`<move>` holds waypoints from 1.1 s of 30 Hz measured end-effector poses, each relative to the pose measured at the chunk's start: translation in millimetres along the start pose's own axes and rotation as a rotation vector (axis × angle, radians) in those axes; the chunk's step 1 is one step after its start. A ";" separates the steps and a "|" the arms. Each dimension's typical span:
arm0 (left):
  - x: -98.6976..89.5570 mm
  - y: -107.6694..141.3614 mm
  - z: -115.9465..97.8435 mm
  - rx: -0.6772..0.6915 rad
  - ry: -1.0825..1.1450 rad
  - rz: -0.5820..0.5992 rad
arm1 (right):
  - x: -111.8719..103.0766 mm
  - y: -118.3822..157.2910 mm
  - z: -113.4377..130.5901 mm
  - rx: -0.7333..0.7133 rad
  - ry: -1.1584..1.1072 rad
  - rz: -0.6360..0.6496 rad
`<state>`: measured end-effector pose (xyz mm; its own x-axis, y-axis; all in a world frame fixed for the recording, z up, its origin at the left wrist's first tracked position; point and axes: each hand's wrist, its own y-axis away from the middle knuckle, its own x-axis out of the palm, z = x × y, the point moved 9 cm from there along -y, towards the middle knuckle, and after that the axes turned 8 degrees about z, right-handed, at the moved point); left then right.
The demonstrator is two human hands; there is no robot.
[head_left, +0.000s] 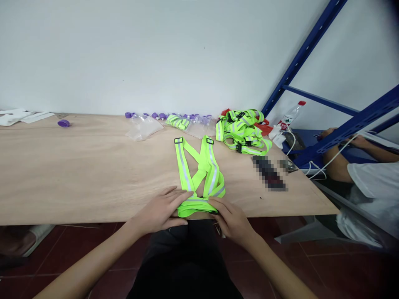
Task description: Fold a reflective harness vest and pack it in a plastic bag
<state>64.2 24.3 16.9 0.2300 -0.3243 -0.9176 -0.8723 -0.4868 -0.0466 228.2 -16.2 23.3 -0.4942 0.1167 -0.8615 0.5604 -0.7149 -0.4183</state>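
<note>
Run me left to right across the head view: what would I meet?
White pieces, lone purple piece, left hand, green strap harness, right hand, red-capped bottle, another person's white sleeve.

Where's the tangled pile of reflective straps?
In the head view, the pile lies at the back right of the table, beyond the right hand, beside the blue rack.

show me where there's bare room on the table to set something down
Widest: the table left of the harness, below the purple piece and plastic bag. Smaller: between harness and blurred dark item. Crowded: the back edge, from that bag to heaped straps.
</note>
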 end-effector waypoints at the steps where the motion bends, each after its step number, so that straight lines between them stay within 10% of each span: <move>1: -2.7 -2.8 -0.2 -0.004 0.010 -0.002 | -1.6 -1.9 -3.5 0.033 -0.019 -0.002; 13: -28.2 -50.8 39.2 -0.171 0.268 -0.163 | 4.2 -29.3 -74.6 0.401 -0.296 0.002; 22: -18.1 -60.5 52.6 -0.374 -0.132 -0.228 | -0.7 -34.5 -69.9 0.286 0.228 -0.163; 33: -3.8 -48.3 39.3 -0.223 -0.059 -0.152 | 21.2 -30.0 -70.4 0.231 0.113 0.043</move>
<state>88.5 81.0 7.1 0.3199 -0.1886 -0.9285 -0.7115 -0.6950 -0.1039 247.7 56.3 -2.7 -0.3887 0.1497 -0.9091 0.4063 -0.8578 -0.3149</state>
